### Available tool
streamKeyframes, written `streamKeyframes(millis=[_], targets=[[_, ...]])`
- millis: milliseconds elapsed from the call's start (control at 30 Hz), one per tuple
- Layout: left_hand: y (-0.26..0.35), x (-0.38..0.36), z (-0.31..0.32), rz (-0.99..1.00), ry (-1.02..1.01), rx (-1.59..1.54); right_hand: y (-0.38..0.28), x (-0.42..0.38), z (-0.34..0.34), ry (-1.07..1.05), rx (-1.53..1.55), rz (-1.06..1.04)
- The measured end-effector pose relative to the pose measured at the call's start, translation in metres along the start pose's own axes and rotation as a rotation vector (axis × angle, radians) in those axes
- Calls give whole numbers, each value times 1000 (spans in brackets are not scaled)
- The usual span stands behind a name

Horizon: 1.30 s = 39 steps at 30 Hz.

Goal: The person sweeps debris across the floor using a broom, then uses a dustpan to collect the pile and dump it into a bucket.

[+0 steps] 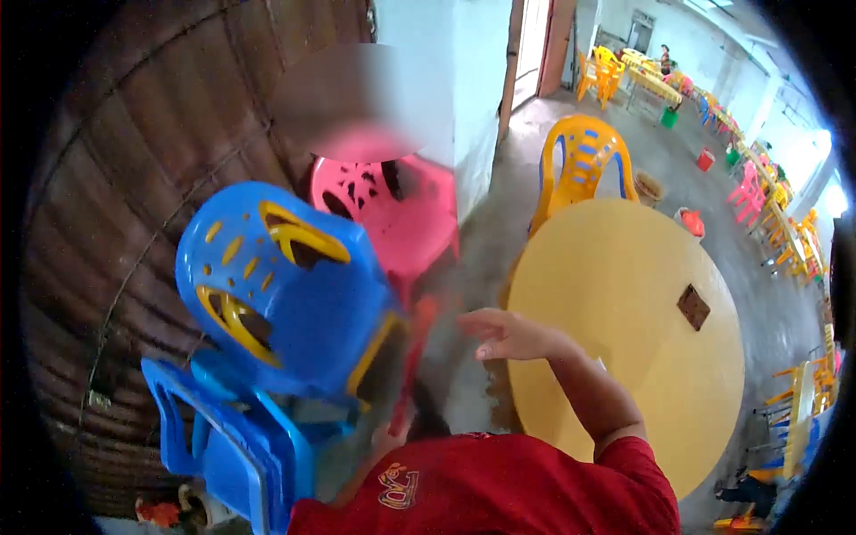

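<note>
My left hand (387, 440) is low in the view, mostly hidden by my red shirt. It closes at the lower end of a long red plastic piece (413, 374), blurred and seen nearly edge-on. With fingers stretched out to the left, my right hand (510, 335) is held over the near left rim of a round yellow table (615, 267) and has nothing in it. A blue chair (325, 299) with yellow showing through its back slots stands left of the red piece. Behind it is a pink chair (401, 214).
More blue chairs (232, 446) stand at lower left by a brown corrugated wall (107, 223). An orange chair (584, 160) is beyond the table, where a dark brown square (693, 308) lies. Rows of tables and chairs line the right; a person (665, 61) is far off.
</note>
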<state>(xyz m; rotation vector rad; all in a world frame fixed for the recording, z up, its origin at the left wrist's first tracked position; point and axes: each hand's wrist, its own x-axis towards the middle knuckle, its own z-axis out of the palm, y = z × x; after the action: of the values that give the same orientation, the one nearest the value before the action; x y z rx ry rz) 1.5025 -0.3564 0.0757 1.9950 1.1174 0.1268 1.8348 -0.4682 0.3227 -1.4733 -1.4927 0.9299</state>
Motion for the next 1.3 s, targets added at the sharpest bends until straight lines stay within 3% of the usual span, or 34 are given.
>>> streamKeyframes(millis=[100, 200, 267, 333, 400, 533, 667, 833, 1000, 1067, 1133, 1300], targets=[[-5, 70, -19, -59, 53, -5, 88, 52, -65, 129, -116, 2], [6, 137, -44, -77, 59, 8, 81, 102, -146, 542, -66, 244], [14, 182, -60, -81, 56, 21, 121, 142, -214, 789, -272, 66], [27, 223, -75, -75, 40, 34, 114, 179, -269, 938, -152, 114], [37, 259, -86, -74, 36, 41, 74, 215, -300, 1077, -243, 8], [53, 328, -96, -100, 42, 48, 100, 310, -435, 1178, -470, -160], [58, 383, -95, -194, 90, 45, 67, 399, -525, 1222, -276, -97], [67, 432, -93, -380, 196, 34, 59, 511, -628, 1296, 148, -304], [70, 451, -91, -579, 288, 0, 53, 581, -728, 1315, 61, -364], [68, 445, -89, -650, 324, -18, 39, 588, -748, 1250, 29, -201], [59, 428, -83, -705, 352, -43, 52, 604, -800, 1262, -395, -13], [55, 340, -38, -851, 394, -122, 89, 591, -855, 1014, -906, -42]])
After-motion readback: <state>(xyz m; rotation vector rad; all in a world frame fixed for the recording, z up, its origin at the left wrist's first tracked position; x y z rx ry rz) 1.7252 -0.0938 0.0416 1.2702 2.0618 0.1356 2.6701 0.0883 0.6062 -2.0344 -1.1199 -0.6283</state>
